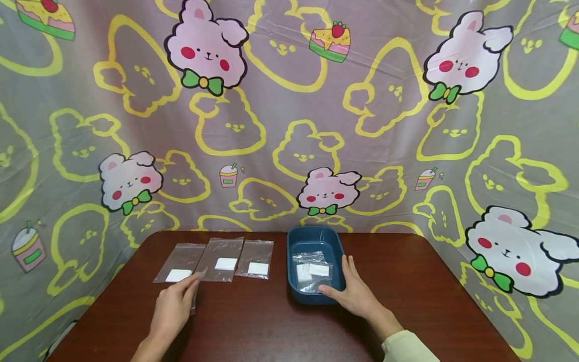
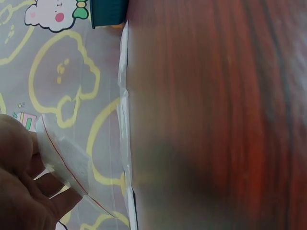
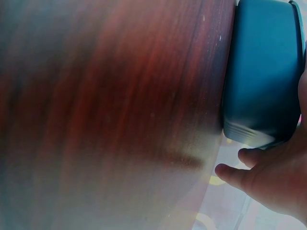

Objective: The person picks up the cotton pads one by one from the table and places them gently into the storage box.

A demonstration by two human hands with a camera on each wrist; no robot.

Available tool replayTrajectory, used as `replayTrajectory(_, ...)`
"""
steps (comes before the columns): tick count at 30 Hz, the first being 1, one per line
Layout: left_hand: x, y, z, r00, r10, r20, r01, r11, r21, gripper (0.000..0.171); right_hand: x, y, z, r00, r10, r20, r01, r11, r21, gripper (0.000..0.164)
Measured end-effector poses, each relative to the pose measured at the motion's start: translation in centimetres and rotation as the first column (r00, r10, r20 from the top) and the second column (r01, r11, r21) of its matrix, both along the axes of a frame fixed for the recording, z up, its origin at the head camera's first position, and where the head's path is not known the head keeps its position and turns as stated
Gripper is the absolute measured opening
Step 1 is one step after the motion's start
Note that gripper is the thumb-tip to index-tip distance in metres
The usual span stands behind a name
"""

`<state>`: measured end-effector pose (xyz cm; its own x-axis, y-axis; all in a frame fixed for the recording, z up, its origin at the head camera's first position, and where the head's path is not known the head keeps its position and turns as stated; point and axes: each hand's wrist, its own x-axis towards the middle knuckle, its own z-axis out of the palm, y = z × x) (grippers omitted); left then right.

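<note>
My left hand pinches a clear zip bag with a red line along its seal. The hand hovers just in front of flat clear bags on the table, each with a white rectangular piece inside: a left bag, a middle bag and a right bag. Whether the held bag contains anything is hard to make out. My right hand rests against the right side of a blue plastic bin, thumb at its near rim and fingers extended. Inside the bin lie clear bags with white pieces.
The dark wooden table has rounded back corners. Behind it and at both sides hangs a grey curtain printed with cartoon bunnies, close to the table's back edge.
</note>
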<state>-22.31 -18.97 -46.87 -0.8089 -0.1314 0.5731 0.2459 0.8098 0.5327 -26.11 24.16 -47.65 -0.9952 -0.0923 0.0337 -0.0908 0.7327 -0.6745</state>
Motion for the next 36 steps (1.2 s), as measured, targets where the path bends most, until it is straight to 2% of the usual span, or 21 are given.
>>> replayTrajectory(9,-0.5,2.0,0.5,0.999,-0.027,-0.043,0.028,1.000,0.014,0.022,-0.1,0.0,-0.1,1.000,0.000,-0.003,0.000,1.000,0.001,0.118)
replayTrajectory(15,-1.0,3.4,0.7,0.998,-0.046,-0.037,0.047,0.998,0.032,0.022,-0.1,0.0,-0.2,1.000,-0.003,-0.007,0.003,1.000,0.008,0.118)
replayTrajectory(22,-1.6,5.2,0.9,0.991,-0.105,-0.080,0.109,0.993,0.043,0.022,0.0,0.0,-0.2,1.000,-0.008,-0.006,0.008,1.000,0.008,0.118)
replayTrajectory(36,-2.8,9.3,1.3,0.975,-0.194,-0.107,0.201,0.978,0.053,0.025,0.0,-0.2,-0.2,1.000,-0.009,-0.011,0.009,1.000,0.003,0.118)
